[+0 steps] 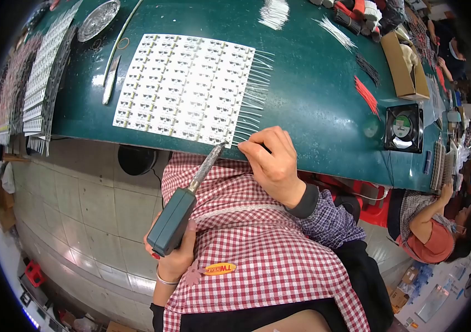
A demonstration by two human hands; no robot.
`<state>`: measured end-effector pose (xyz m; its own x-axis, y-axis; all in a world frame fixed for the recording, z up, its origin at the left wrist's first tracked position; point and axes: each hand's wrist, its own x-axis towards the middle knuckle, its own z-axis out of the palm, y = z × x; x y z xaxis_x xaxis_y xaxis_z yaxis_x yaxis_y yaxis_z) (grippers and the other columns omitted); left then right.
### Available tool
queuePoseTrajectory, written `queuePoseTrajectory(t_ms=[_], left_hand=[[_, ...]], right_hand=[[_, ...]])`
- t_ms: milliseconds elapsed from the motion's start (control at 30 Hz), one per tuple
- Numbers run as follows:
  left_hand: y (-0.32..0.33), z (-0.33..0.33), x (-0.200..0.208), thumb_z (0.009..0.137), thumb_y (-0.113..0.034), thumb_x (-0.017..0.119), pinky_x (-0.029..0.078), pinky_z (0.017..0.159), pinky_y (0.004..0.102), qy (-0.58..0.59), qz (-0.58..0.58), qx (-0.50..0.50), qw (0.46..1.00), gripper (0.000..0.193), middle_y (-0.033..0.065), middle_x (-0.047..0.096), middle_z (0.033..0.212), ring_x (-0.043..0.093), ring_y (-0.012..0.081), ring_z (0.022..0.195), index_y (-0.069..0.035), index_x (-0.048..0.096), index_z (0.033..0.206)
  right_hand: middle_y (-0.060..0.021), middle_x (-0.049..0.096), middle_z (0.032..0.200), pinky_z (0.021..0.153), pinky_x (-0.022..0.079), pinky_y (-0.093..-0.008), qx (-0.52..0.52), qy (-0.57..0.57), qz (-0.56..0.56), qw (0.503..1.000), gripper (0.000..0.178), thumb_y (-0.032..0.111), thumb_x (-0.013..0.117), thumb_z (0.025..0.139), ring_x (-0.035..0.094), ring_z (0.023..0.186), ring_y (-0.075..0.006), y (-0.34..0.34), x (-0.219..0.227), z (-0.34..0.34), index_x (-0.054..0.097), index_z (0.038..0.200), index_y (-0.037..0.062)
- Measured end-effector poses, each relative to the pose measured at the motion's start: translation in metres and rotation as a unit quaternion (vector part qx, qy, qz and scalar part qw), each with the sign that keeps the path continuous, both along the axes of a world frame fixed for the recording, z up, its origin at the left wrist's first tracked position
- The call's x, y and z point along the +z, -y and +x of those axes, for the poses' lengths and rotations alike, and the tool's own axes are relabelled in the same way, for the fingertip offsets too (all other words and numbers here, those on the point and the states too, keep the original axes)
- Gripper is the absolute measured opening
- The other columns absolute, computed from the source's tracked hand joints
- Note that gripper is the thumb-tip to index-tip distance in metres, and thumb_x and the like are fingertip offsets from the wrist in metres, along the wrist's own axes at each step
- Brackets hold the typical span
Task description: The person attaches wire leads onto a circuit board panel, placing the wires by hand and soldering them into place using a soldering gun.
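My left hand point(176, 250) is wrapped round the dark green handle of a soldering gun point(173, 218). Its metal tip meets the lower right corner of a white circuit board panel point(183, 88), which lies flat on the green table. Rows of small parts cover the panel. Thin white wires point(253, 94) stick out along its right edge. Beside that corner, my right hand point(273, 160) pinches the end of a white wire point(237, 144) between thumb and forefinger, with the wire's other end at the soldering tip.
Stacked wired panels point(47, 83) stand at the left, near a foil dish point(98, 20) and a knife point(111, 80). White wires point(274, 13), red wires point(366, 95), a cardboard box point(405, 65) and a small black fan point(404, 128) lie to the right. A co-worker point(432, 229) sits at the far right.
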<state>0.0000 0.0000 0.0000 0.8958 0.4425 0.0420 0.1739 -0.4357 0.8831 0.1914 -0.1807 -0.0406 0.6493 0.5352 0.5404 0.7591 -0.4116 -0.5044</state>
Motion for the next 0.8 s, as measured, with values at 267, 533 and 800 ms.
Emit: queuePoseTrajectory(t_ms=[267, 533, 800], left_hand=[[0.003, 0.004, 0.003, 0.074, 0.002, 0.074, 0.052, 0.06, 0.0299, 0.017, 0.024, -0.002, 1.0, 0.018, 0.0142, 0.066, 0.081, 0.065, 0.0228, 0.065, 0.008, 0.066, 0.089], [0.003, 0.003, 0.004, 0.074, 0.003, 0.073, 0.051, 0.059, 0.0296, 0.024, 0.032, -0.02, 0.999, 0.017, 0.014, 0.066, 0.082, 0.064, 0.0224, 0.064, 0.007, 0.066, 0.088], [0.003, -0.01, -0.002, 0.077, -0.007, 0.081, 0.052, 0.065, 0.028, -0.015, 0.018, 0.001, 1.0, 0.027, 0.0102, 0.071, 0.09, 0.066, 0.0162, 0.074, 0.004, 0.069, 0.098]], right_hand=[[-0.005, 0.059, 0.085, 0.07, 0.042, -0.0356, 0.005, 0.002, -0.002, 1.0, 0.018, -0.001, 0.068, 0.073, 0.057, 0.081, -0.0234, 0.003, 0.002, 0.0, 0.064, 0.089, 0.0058], [-0.0046, 0.059, 0.086, 0.07, 0.042, -0.0353, 0.009, 0.004, -0.01, 1.0, 0.018, -0.001, 0.068, 0.073, 0.057, 0.081, -0.0229, 0.004, 0.003, -0.002, 0.064, 0.089, 0.0062], [-0.0045, 0.059, 0.086, 0.072, 0.043, -0.0359, 0.01, 0.006, -0.021, 1.0, 0.019, -0.002, 0.067, 0.072, 0.057, 0.082, -0.0229, 0.004, 0.004, -0.003, 0.064, 0.089, 0.0063]])
